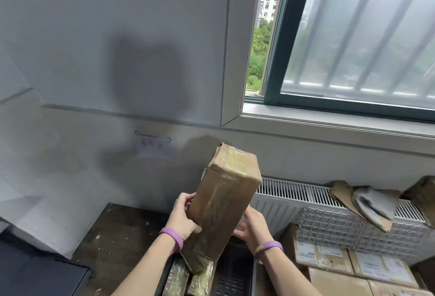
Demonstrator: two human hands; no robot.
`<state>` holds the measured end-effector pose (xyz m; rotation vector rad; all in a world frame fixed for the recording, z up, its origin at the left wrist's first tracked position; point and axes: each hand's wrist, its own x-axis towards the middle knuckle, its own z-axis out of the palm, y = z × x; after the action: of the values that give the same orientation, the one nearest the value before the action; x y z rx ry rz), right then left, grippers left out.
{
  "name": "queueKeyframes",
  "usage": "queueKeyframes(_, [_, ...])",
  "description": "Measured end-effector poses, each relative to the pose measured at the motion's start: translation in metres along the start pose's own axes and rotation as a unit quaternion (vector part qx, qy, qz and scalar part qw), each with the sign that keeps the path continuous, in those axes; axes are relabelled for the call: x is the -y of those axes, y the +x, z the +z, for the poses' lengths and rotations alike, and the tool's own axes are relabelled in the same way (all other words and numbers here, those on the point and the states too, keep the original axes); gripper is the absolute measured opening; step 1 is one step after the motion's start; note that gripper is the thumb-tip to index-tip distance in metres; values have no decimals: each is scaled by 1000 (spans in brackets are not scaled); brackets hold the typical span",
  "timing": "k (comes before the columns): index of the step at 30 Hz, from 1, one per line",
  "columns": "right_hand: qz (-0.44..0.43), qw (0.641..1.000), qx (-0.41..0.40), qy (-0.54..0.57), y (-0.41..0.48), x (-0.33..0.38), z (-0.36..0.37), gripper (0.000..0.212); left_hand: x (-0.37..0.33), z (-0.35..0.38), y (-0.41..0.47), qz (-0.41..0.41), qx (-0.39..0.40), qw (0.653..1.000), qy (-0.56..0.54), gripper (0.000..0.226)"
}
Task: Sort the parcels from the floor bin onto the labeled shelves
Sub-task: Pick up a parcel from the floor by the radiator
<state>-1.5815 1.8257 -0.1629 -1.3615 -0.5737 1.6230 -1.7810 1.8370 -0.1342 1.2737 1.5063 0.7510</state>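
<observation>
We see a cardboard parcel (226, 204) under glossy clear tape (235, 161); right of the parcel, a smooth ribbed metal radiator (294, 192); left of it, a rough, stained matt table (122, 236).

parcel (223, 201) above bin (235, 272) | stacked boxes (329, 255) right of bin | radiator (282, 192) behind boxes
</observation>
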Motion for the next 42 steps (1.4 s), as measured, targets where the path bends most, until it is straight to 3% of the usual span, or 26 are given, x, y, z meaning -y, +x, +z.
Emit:
queueKeyframes(6, [-11, 1000, -1, -12, -2, 3, 1, 57, -10, 0, -5, 37, -6, 999, -30, 52])
queueKeyframes(9, [-36, 998, 0, -50, -4, 9, 1, 64, -27, -6, -1, 6, -55, 997, -62, 37])
queueKeyframes(11, [-49, 997, -16, -62, -4, 12, 4, 58, -36, -11, 2, -17, -65, 993, -95, 23])
queueKeyframes(13, [-37, 997, -21, -60, -5, 14, 6, 50, -38, -14, 5, -25, -56, 991, -119, 23])
queueKeyframes(17, [5, 998, 9, -66, -5, 12, 4, 70, -39, -15, 9, -41, -43, 989, -138, 27])
queueKeyframes(24, [31, 999, 27, 14, -6, 7, 7, 84, -38, -11, 7, -55, -10, 991, -122, 34])
queueKeyframes(26, [9, 999, 31, 23, -6, 9, 6, 78, -40, -10, 6, -54, -1, 994, -92, 42])
queueKeyframes(30, [28, 999, -25, -4, -6, 11, -3, 58, -41, -14, 10, -49, -13, 994, -101, 33])
queueKeyframes(32, [47, 997, -67, 0, -3, 8, -11, 56, -39, -17, 12, -53, -35, 990, -127, 30])
queueKeyframes(36, [46, 993, -110, 25, 1, 6, -13, 56, -27, -21, 12, -32, -73, 994, -74, 30])
queueKeyframes(42, [43, 989, -89, 108, 6, 19, -3, 56, -27, -27, 15, 82, 95, 990, 61, 43])
